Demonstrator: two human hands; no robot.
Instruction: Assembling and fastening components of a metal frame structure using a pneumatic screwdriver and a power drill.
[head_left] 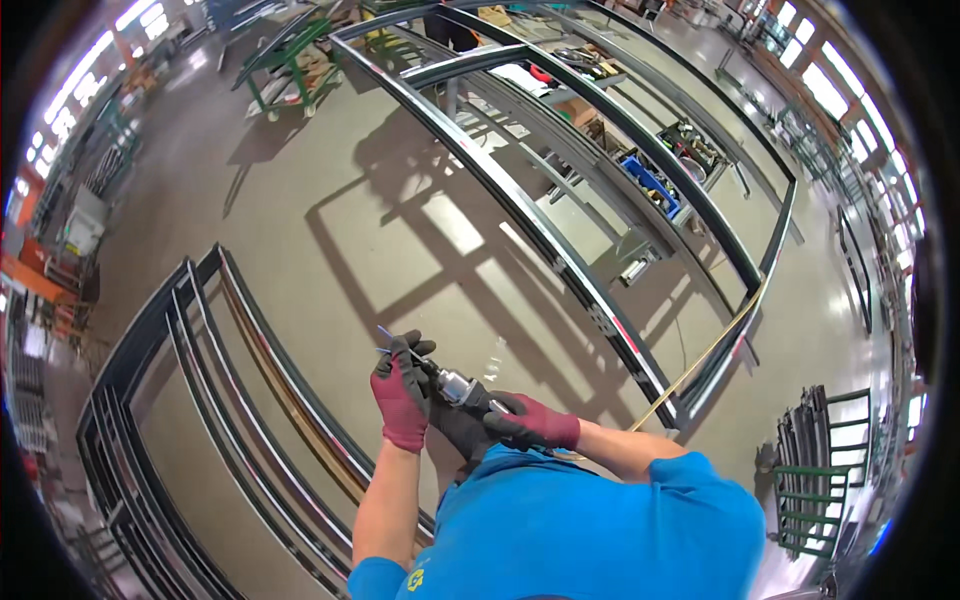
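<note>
I wear dark gloves with maroon backs. Closed round the dark handle of a drill (456,388) is my right hand (528,419). The drill has a silver body, and its front points up and left. My left hand (403,385) is at the drill's front end, its fingers bent together. Thin blue pieces (384,332) stick out past those fingers; their kind is too small to make out. A thin yellow hose (690,372) runs from near my right forearm along the large frame; where it joins the drill is hidden.
A large dark metal frame (520,210) lies raised ahead and to the right, above bars, tools and a blue bin (650,186). More dark frames (215,370) stand at my left. A green cart (295,75) is far left; a green rack (815,490) is at right.
</note>
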